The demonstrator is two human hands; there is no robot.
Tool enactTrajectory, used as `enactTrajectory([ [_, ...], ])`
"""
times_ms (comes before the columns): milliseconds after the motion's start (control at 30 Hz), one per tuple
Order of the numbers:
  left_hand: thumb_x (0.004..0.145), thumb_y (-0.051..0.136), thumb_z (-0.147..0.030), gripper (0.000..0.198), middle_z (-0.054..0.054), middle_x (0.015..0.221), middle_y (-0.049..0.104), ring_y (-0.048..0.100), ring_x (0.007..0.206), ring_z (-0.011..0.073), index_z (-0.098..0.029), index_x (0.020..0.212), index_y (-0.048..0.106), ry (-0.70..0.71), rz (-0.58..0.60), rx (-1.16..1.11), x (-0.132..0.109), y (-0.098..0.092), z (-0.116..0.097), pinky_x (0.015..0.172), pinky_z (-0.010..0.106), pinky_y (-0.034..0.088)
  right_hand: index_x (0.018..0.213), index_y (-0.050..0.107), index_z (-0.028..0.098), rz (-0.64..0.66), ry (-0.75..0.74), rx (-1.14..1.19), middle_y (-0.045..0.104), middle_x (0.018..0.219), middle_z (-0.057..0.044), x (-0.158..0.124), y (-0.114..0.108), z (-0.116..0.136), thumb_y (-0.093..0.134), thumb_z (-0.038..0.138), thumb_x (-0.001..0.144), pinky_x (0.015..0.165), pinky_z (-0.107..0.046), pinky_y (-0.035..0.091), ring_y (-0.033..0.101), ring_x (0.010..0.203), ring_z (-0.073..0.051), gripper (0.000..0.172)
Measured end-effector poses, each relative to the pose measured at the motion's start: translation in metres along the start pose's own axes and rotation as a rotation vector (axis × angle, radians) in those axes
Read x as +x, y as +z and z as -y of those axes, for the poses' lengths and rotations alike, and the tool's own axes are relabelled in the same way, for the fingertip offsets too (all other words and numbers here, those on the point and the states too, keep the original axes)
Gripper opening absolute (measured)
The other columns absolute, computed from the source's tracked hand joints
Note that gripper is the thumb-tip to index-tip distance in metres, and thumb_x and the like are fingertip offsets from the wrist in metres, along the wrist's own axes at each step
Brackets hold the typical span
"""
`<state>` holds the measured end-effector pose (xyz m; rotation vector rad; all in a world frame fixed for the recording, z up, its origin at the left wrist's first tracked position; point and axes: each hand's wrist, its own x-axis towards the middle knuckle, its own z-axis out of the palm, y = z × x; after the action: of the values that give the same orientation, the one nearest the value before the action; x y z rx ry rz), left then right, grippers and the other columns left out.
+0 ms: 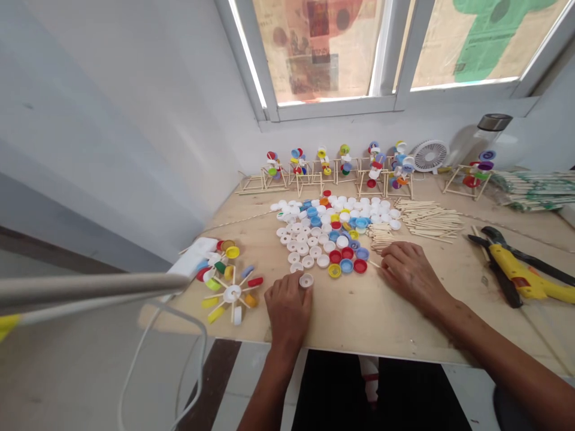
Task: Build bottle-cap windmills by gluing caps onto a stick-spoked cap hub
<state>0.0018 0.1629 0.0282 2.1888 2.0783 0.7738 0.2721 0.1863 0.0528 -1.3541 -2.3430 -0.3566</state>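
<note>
My left hand (pixel 287 311) rests on the plywood table (pixel 359 317) with its fingers curled, pinching a white bottle cap (pixel 306 280) at the near edge of a spread of bottle caps (pixel 335 230), mostly white with some blue, red and yellow. My right hand (pixel 411 272) lies knuckles up beside the caps, fingers bent over a thin wooden stick (pixel 375 264) that pokes out at its fingertips. A small heap of short sticks (pixel 381 236) lies just beyond it. A finished cap-and-stick wheel (pixel 231 293) lies to the left of my left hand.
A row of stick frames with cap wheels (pixel 341 167) stands along the wall, with a small white fan (pixel 430 155) beside it. Longer sticks (pixel 429 218) lie at the right. A yellow glue gun (pixel 523 278) and black pliers (pixel 494 269) sit far right. A pole and white cable (pixel 148 311) cross the left.
</note>
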Motion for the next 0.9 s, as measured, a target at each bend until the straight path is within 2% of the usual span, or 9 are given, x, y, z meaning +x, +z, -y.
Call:
enactTrajectory([
  [333,0.080,0.052,-0.016,0.024,0.008,0.096,0.068,0.059,0.090,0.0253,-0.019,0.102,0.062,0.069,-0.031,-0.019,0.007,0.003,-0.008,0.080,0.039,0.040,0.078,0.066,0.015,0.113,-0.061,-0.118,0.065,0.087,-0.007,-0.003,0.004,-0.022,0.052,0.013,0.087,0.085,-0.035,0.032,0.051,0.095,-0.022,0.016],
  [533,0.083,0.050,-0.018,0.024,0.008,0.095,0.069,0.060,0.089,0.0242,-0.018,0.104,0.062,0.128,-0.073,-0.083,0.007,0.009,-0.005,0.077,0.038,0.043,0.075,0.065,0.018,0.078,-0.073,-0.077,0.066,0.092,-0.006,0.008,-0.003,-0.028,0.053,0.019,0.088,0.083,-0.034,0.032,0.051,0.097,-0.022,0.018],
  [733,0.085,0.048,-0.018,0.024,0.008,0.095,0.069,0.061,0.089,0.0234,-0.017,0.105,0.061,0.184,-0.121,-0.105,0.006,0.011,0.000,0.076,0.037,0.044,0.085,0.066,0.018,0.025,0.035,-0.056,0.066,0.092,-0.007,0.041,-0.004,-0.035,0.052,0.023,0.088,0.082,-0.034,0.031,0.052,0.094,-0.022,0.015],
  [900,0.085,0.049,-0.017,0.023,0.007,0.094,0.068,0.061,0.085,0.0216,-0.018,0.106,0.060,0.186,-0.148,-0.092,0.004,0.012,0.003,0.075,0.035,0.044,0.094,0.067,0.020,0.126,0.140,-0.013,0.067,0.098,-0.008,0.088,0.011,-0.042,0.054,0.028,0.086,0.083,-0.036,0.031,0.052,0.100,-0.024,0.017],
])
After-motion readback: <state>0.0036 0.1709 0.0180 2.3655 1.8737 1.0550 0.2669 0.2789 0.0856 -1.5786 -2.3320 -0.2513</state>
